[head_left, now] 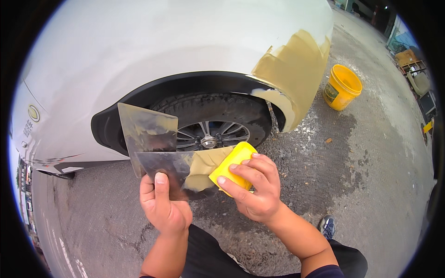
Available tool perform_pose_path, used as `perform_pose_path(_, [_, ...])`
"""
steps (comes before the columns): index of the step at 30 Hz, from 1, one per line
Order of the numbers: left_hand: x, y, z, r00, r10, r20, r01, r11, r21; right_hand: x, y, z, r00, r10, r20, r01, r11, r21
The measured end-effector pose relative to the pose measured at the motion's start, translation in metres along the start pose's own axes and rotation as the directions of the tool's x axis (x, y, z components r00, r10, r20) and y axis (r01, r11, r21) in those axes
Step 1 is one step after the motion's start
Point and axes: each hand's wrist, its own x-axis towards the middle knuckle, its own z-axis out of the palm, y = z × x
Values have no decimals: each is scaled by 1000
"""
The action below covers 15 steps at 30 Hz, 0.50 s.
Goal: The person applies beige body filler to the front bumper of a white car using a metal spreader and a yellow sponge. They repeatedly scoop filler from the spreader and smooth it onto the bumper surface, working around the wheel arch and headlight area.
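My left hand (pixel 166 206) is closed round the lower edges of two thin, smeared plates, thumb in front. The front putty plate (pixel 160 163) is dark and carries a patch of tan body filler (pixel 200 170) on its right part. Behind it, the greyish second plate (pixel 147 127) sticks up at an angle. A yellow plastic spreader (pixel 232 167) is gripped in my right hand (pixel 257 187), its lower left edge against the filler on the front plate. Beyond them is a white car fender (pixel 185 41), with tan filler (pixel 296 69) spread over its right end beside the wheel arch.
Behind the plates stands the car's tyre (pixel 232 113) with a spoked wheel, under black arch trim (pixel 185 83). A yellow bucket (pixel 337 95) stands on the stained concrete ground (pixel 371 153) at right. Assorted items (pixel 419 83) line the far right. My shoe (pixel 327 227) shows below.
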Motion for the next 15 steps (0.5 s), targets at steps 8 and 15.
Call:
perform_pose_path(8, [10,6,-7,1000,-14,-16,13,998,-62,12,-8,-14,977,28,213,-25,1000,-19])
perform_pose_path(15, [31,22,-23,995,-85,42,92,977,-191,26,-27,-38,763,640,-95,-485,663,570])
